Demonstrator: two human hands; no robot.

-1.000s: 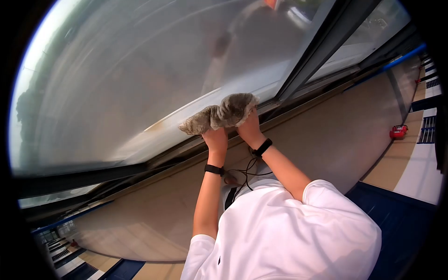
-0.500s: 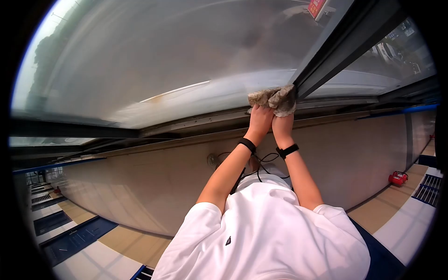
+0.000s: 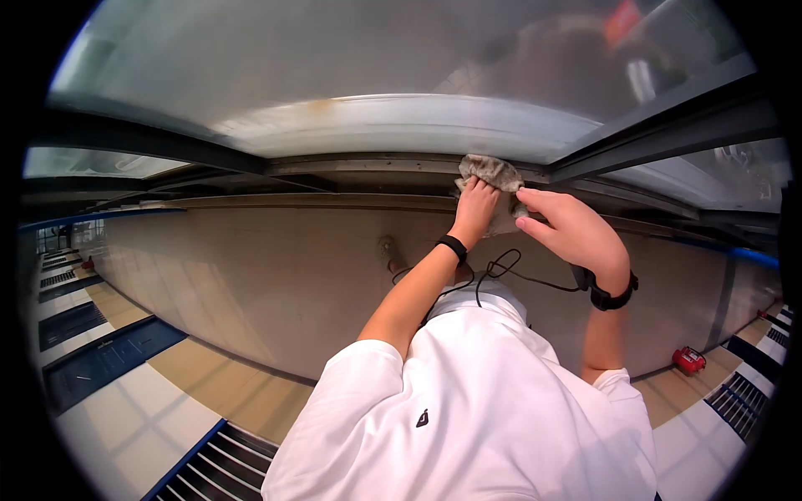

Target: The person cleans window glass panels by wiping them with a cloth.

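Note:
A grey-brown crumpled cloth (image 3: 493, 171) lies against the dark ledge (image 3: 368, 165) below the large glass pane (image 3: 351, 67). My left hand (image 3: 476, 207) is on the cloth, its fingers bent over it. Part of the cloth hangs down between my two hands. To the right, my right hand (image 3: 576, 234) is raised with thumb and fingers apart, its fingertips near or at the cloth's right edge; whether they touch it is unclear. Black bands circle both wrists.
Dark frame bars (image 3: 668, 129) run out to both sides of the pane. Below the ledge is a smooth beige wall (image 3: 292, 275). A black cable (image 3: 535, 280) loops near my waist. A red object (image 3: 689, 361) sits at the lower right, and a dark grating (image 3: 217, 463) at the lower left.
Both hands and the cloth have come away from the frame corner and down to the ledge. My right hand has opened and moved right, off most of the cloth. The view has turned.

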